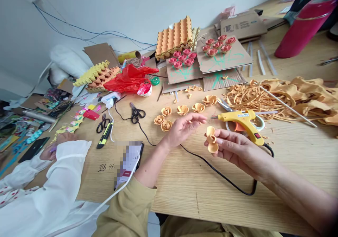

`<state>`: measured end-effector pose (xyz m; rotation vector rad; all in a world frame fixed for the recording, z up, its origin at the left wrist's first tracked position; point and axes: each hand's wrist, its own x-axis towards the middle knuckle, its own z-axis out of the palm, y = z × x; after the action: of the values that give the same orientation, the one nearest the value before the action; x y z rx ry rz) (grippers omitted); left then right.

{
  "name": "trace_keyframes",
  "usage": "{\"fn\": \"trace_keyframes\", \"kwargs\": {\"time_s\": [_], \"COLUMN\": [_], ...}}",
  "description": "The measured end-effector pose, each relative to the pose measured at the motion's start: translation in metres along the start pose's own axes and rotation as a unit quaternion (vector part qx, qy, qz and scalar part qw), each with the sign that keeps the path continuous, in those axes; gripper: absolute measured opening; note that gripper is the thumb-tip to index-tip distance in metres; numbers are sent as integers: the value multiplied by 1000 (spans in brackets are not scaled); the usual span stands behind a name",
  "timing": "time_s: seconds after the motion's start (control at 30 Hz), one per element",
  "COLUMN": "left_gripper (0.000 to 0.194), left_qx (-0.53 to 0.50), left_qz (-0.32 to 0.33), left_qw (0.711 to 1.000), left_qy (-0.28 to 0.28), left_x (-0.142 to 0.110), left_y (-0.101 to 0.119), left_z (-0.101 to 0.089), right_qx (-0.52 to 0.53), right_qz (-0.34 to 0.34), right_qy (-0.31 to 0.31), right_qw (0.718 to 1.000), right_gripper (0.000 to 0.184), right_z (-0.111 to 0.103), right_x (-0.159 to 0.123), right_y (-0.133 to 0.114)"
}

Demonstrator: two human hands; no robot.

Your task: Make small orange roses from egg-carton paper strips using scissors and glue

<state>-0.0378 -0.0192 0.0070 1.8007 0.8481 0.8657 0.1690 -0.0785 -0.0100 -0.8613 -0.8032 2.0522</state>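
My right hand (235,146) pinches an orange egg-carton flower (211,147) whose petals spread up and down around a small rolled centre. To its left, my left hand (182,129) hovers above the table with fingers stretched out, and I see nothing in it. Just behind the hands a row of finished orange flowers (198,107) stands on the wood. Near my right hand lies a yellow glue gun (241,119), its nozzle pointing left and its black cord looping across the table. Scissors (224,104) lie partly beneath the gun.
Orange carton scraps (245,93) pile up at the right, crossed by a white stick. Cardboard sheets (224,59) bearing red flowers stand behind. Black scissors (137,113), a yellow cutter (104,135) and a phone (129,163) lie left. A co-worker's white sleeve (71,163) rests at far left.
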Motion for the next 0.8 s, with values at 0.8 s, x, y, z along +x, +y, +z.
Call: {"fn": "trace_keyframes", "kwargs": {"time_s": [0.8], "left_gripper": [32], "left_qx": [118], "left_qz": [143], "left_qw": [979], "left_qy": [81], "left_x": [-25], "left_y": [-8], "left_z": [29], "right_qx": [-82], "right_qz": [-62], "right_qy": [17], "right_qw": [995], "right_gripper": [24], "right_z": [-9], "right_x": [1], "right_y": [7]}}
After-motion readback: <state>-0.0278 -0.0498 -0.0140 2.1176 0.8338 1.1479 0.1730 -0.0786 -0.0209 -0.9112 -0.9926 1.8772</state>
